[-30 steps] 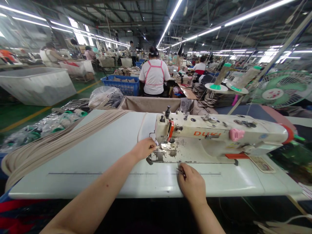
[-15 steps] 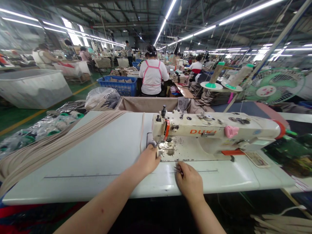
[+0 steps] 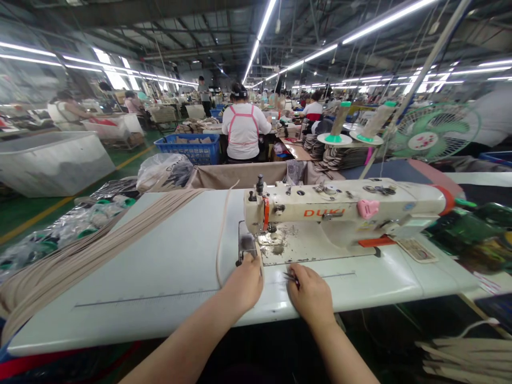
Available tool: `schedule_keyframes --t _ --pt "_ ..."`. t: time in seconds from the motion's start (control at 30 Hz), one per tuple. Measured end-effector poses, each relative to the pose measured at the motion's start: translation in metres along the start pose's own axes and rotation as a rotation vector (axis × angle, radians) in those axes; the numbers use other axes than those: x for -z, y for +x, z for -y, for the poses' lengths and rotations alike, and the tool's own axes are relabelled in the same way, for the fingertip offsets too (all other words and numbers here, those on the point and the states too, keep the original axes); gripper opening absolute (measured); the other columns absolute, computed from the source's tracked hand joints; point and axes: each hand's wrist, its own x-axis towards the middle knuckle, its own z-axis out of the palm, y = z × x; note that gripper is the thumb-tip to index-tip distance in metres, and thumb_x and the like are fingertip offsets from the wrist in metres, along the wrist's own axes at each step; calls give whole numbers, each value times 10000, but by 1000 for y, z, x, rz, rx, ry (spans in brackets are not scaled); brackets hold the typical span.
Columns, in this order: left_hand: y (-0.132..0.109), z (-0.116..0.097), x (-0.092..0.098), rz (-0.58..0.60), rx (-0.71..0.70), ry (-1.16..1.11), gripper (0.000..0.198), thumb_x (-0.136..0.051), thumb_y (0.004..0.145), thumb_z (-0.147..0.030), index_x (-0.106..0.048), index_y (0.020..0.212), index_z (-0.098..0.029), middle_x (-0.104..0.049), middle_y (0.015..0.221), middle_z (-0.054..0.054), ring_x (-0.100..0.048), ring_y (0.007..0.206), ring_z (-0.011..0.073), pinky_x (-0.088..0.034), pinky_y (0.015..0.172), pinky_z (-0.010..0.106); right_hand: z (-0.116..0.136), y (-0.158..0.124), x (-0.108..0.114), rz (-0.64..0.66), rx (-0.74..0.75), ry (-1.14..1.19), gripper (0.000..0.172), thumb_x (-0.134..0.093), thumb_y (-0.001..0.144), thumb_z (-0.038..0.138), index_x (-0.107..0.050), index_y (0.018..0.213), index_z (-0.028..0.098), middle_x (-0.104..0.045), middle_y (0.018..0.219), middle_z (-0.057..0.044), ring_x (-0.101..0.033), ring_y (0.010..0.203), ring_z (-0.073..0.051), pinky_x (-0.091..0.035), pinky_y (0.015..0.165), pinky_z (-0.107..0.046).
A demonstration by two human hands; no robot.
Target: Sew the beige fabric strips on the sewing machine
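left hand (image 3: 242, 285) closed on beige strip (image 3: 220, 240), held just in front of sewing machine (image 3: 340, 218) | right hand (image 3: 312, 293) pinched on small tool (image 3: 291, 277) beside it | strip not under needle; strip bundle (image 3: 80, 250) left of machine judged unsewn

The sewing machine (image 3: 344, 213) is cream-white with orange lettering, an orange-red band at its end, a pink clip on top and dark grime on its plate. The desk (image 3: 152, 272) is pale grey-white with a thin dark line. The strips (image 3: 80, 250) are beige. The crate (image 3: 192, 146) is blue, the fan (image 3: 434, 130) green and white, the floor (image 3: 36, 205) green with a yellow line.
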Motion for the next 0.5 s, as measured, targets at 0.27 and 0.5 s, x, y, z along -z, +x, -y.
schedule_keyframes --t 0.27,0.5 --pt "-7 5 1 -145 -147 80 364 -761 835 -256 -590 1140 -153 -530 1274 137 -591 1191 296 -474 1073 401 -13 -13 13 21 -81 224 328 -513 855 182 -685 1133 202 -761 978 -55 -706 845 -197 -557 790 -301" --pt "-3 13 -14 -170 -277 32 324 -669 890 -175 -551 1193 -171 -564 1291 131 -584 1224 271 -469 1093 388 -31 -68 49 -54 -544 532 372 -535 974 524 -736 996 211 -731 865 -48 -682 800 -214 -556 726 -301"
